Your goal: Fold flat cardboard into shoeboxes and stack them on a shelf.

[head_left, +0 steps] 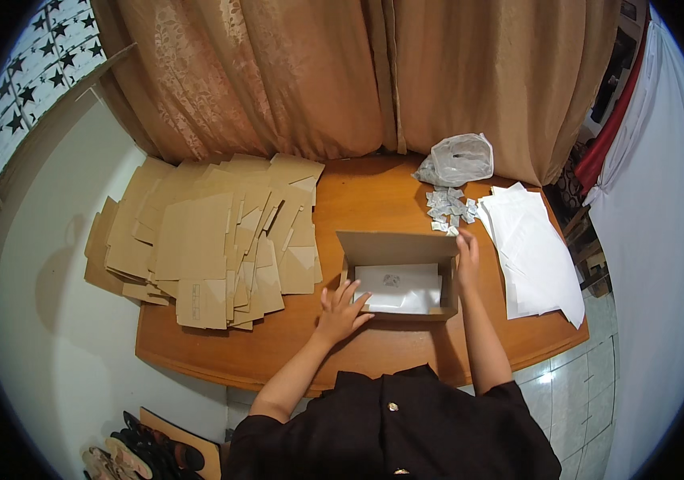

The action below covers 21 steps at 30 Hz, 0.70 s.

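Note:
An open cardboard box (398,317) stands on the table in front of me, its lid (390,246) raised along the far side. White paper (374,298) lines the inside, and a small grey-white packet (392,281) lies on it. My left hand (342,315) touches the box's left front corner, fingers spread. At the right end of the raised lid is my right hand (468,254), its fingers bent around the edge. Just beyond that hand lies a loose pile of small packets (448,206).
A large stack of flat cardboard box blanks (198,232) covers the table's left side. White paper sheets (530,248) lie at the right. A clear plastic bag (460,158) with packets inside stands at the back, before brown curtains (278,80). Shoes (146,448) are at lower left.

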Each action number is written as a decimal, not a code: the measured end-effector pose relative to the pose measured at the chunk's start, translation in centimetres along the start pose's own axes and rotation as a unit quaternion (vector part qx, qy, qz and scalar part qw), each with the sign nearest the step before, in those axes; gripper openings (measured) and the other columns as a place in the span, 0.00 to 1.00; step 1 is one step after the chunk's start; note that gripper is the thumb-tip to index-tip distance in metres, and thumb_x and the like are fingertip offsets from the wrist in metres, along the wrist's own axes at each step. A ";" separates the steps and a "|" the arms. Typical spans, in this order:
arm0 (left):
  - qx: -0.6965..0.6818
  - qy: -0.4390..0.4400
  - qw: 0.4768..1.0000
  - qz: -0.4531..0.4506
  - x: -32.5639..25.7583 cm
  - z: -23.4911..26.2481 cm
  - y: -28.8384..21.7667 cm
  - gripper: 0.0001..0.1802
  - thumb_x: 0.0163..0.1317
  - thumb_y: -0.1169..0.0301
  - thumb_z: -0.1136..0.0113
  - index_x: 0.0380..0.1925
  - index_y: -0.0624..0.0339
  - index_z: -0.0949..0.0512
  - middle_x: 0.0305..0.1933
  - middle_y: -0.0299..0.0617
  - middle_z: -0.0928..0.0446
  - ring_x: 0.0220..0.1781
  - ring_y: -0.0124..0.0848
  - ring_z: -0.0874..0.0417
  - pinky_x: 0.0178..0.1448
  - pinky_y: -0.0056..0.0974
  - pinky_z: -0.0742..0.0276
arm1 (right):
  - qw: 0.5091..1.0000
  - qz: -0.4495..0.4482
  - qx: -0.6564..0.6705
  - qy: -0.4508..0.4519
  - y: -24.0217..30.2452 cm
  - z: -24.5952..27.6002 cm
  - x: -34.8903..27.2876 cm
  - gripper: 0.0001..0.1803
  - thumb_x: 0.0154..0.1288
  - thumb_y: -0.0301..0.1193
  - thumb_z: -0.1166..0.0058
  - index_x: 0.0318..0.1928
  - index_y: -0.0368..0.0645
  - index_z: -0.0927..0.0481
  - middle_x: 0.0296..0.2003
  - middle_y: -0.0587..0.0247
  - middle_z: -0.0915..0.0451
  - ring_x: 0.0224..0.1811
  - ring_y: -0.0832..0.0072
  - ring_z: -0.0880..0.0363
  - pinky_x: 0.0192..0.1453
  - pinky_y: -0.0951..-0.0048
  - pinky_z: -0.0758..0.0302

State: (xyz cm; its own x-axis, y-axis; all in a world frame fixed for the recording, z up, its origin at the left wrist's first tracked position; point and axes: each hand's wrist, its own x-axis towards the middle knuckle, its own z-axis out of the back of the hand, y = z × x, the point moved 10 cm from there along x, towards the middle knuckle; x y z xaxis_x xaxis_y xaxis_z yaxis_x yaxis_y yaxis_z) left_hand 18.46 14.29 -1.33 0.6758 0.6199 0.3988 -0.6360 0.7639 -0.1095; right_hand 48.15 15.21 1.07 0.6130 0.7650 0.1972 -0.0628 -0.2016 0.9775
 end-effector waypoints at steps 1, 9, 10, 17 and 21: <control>0.020 -0.103 0.994 0.020 -1.1 1.4 0.1 0.22 0.54 0.48 0.41 0.45 0.44 0.23 0.61 0.39 0.37 0.66 0.37 0.44 0.66 0.59 0.59 | 1.000 0.001 0.001 0.001 0.0 0.0 -1.1 0.26 0.63 0.41 0.50 0.57 0.38 0.34 0.47 0.54 0.28 0.55 0.66 0.33 0.62 0.69 0.41; -0.074 -0.290 0.948 0.108 -3.6 4.1 2.8 0.47 0.51 0.52 0.35 0.65 0.52 0.52 0.65 0.57 0.53 0.68 0.48 0.53 0.66 0.56 0.60 | 0.985 0.017 -0.169 -0.010 -0.3 2.2 -9.5 0.31 0.55 0.39 0.41 0.56 0.39 0.35 0.53 0.53 0.32 0.58 0.64 0.36 0.63 0.65 0.42; -0.117 -0.273 0.944 0.141 -3.2 3.8 3.5 0.48 0.52 0.54 0.36 0.66 0.54 0.55 0.68 0.59 0.56 0.70 0.52 0.56 0.66 0.60 0.60 | 0.985 0.016 -0.170 -0.012 -0.6 2.3 -10.0 0.31 0.55 0.39 0.41 0.56 0.39 0.35 0.53 0.53 0.32 0.58 0.64 0.36 0.63 0.65 0.42; -0.155 -0.074 0.961 0.216 -0.6 -0.3 5.7 0.42 0.51 0.54 0.35 0.63 0.53 0.45 0.70 0.54 0.54 0.73 0.55 0.60 0.68 0.65 0.64 | 0.991 0.022 -0.100 0.081 -2.8 -0.6 -12.2 0.53 0.39 0.37 0.27 0.64 0.40 0.47 0.57 0.48 0.37 0.61 0.59 0.38 0.64 0.63 0.39; -0.180 -0.051 0.964 0.190 -0.4 -0.2 5.3 0.40 0.49 0.53 0.34 0.60 0.55 0.40 0.69 0.54 0.52 0.73 0.53 0.57 0.68 0.65 0.64 | 0.993 0.000 -0.103 0.052 -3.7 0.0 -12.0 0.57 0.35 0.39 0.25 0.63 0.38 0.47 0.58 0.46 0.38 0.61 0.58 0.38 0.64 0.62 0.39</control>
State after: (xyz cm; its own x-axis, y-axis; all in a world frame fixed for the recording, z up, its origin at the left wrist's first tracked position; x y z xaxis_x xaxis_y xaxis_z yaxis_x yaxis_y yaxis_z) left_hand 14.86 18.12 -2.30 0.3666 0.8607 0.3532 -0.6471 0.5087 -0.5679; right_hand 41.07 6.77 -4.91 0.5288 0.8264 0.1934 -0.2288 -0.0806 0.9701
